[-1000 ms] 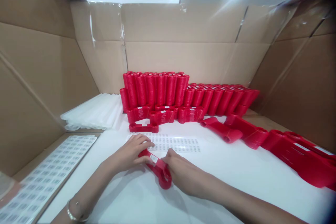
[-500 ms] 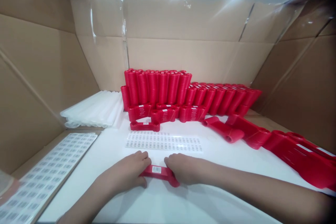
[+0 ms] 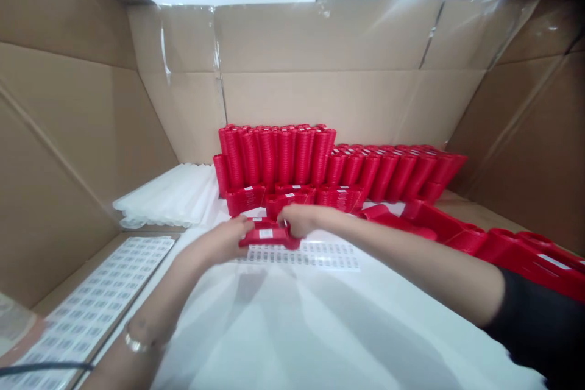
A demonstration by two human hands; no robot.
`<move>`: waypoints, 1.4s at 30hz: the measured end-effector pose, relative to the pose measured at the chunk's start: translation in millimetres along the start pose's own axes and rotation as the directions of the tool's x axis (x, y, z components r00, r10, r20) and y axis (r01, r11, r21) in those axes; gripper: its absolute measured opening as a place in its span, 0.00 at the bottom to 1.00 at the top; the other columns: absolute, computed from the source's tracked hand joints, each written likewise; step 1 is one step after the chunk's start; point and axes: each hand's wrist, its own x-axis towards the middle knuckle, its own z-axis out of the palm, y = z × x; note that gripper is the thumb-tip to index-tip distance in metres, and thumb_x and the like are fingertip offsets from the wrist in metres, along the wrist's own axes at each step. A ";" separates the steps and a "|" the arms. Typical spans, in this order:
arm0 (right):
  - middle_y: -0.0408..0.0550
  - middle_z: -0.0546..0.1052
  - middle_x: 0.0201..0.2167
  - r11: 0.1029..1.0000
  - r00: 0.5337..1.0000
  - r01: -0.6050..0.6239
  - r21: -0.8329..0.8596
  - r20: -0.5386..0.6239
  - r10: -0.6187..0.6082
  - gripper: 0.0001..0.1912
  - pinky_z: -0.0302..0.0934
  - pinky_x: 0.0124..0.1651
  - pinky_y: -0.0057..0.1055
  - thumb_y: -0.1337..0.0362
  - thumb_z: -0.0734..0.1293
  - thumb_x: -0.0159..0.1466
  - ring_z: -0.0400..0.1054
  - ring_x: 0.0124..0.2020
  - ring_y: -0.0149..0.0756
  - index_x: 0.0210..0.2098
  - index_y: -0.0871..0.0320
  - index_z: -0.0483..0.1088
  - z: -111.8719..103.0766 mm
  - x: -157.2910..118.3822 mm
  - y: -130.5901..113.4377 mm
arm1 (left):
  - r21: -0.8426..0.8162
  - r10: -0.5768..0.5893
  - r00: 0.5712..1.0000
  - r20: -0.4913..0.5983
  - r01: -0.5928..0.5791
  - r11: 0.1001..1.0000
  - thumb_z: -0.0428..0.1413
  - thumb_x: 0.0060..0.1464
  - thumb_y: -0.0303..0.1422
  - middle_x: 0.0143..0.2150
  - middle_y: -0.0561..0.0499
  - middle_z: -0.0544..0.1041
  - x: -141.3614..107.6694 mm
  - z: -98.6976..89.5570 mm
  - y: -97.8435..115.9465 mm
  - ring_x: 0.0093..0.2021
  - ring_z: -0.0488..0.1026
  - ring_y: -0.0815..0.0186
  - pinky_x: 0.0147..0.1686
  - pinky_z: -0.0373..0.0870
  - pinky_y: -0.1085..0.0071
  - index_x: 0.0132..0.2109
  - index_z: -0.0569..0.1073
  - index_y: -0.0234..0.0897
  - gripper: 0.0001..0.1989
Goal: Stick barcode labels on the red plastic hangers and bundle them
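A red plastic piece [image 3: 274,235] with a white barcode label is held level between both hands, above the far part of the white table. My left hand [image 3: 228,237] is closed on its left end. On its right end, the fingers of my right hand [image 3: 299,219] are closed too. Just behind it is another labelled red piece [image 3: 256,219], mostly covered. Below and to the right of the held piece lies a sheet of barcode labels [image 3: 329,256], partly hidden by the hands.
Stacks of red pieces [image 3: 278,155] stand along the back cardboard wall [image 3: 320,42]. White tubes or sleeves [image 3: 169,195] lie at the left, above more label sheets [image 3: 91,304]. Bundled red pieces [image 3: 443,225] lie at the right. A dark cable [image 3: 46,367] crosses the lower left.
Both hands have carried the red piece away from the near part of the table, up to the piece behind the label sheet. The camera view has shifted slightly.
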 end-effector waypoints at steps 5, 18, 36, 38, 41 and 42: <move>0.51 0.73 0.32 0.992 0.993 -0.115 0.060 0.012 0.115 0.11 0.64 0.28 0.27 0.73 0.62 0.57 0.69 0.28 0.32 0.41 0.67 0.68 -36.3 44.4 12.2 | 0.035 -0.046 0.999 0.014 0.046 0.998 0.49 0.40 0.26 0.29 0.52 0.71 52.2 -30.2 -43.6 0.26 0.65 0.68 0.22 0.56 0.76 0.28 0.66 0.36 0.05; 0.48 0.72 0.32 0.983 0.994 -0.105 0.153 0.038 0.100 0.10 0.67 0.33 0.30 0.68 0.64 0.61 0.69 0.31 0.30 0.41 0.67 0.68 -38.3 85.7 30.5 | 0.019 -0.083 0.996 -0.015 0.083 0.996 0.51 0.38 0.27 0.30 0.51 0.71 63.3 -19.4 -68.2 0.27 0.65 0.68 0.24 0.57 0.75 0.29 0.68 0.35 0.06; 0.49 0.72 0.36 0.959 0.972 -0.190 0.211 0.179 0.153 0.11 0.67 0.33 0.30 0.68 0.60 0.64 0.69 0.30 0.29 0.45 0.66 0.65 -20.3 90.9 31.0 | -0.447 -0.088 0.946 -0.311 -0.064 0.892 0.52 0.50 0.41 0.47 0.48 0.69 58.2 24.0 -87.8 0.46 0.66 0.65 0.48 0.62 0.71 0.46 0.65 0.36 0.18; 0.49 0.72 0.36 0.953 0.962 -0.224 0.205 0.201 0.183 0.11 0.67 0.34 0.31 0.68 0.60 0.64 0.69 0.30 0.29 0.45 0.66 0.65 -20.3 85.4 37.7 | -0.501 -0.112 0.925 -0.364 -0.093 0.860 0.50 0.52 0.43 0.46 0.48 0.70 64.0 33.6 -82.4 0.46 0.67 0.64 0.48 0.62 0.70 0.44 0.67 0.35 0.17; 0.49 0.72 0.34 0.938 0.947 -0.278 0.209 0.224 0.230 0.10 0.67 0.34 0.31 0.67 0.60 0.64 0.69 0.31 0.29 0.43 0.67 0.66 -18.1 76.1 51.4 | -0.572 -0.146 0.893 -0.426 -0.141 0.808 0.49 0.53 0.43 0.46 0.47 0.71 78.9 49.3 -69.0 0.46 0.67 0.64 0.47 0.63 0.71 0.44 0.68 0.35 0.18; 0.48 0.72 0.34 0.932 0.944 -0.289 0.217 0.228 0.240 0.10 0.66 0.34 0.31 0.67 0.60 0.64 0.69 0.31 0.29 0.42 0.67 0.66 -16.9 73.2 56.4 | -0.594 -0.161 0.881 -0.445 -0.156 0.789 0.48 0.54 0.43 0.45 0.48 0.71 85.0 54.4 -63.7 0.45 0.68 0.65 0.45 0.64 0.71 0.44 0.68 0.35 0.17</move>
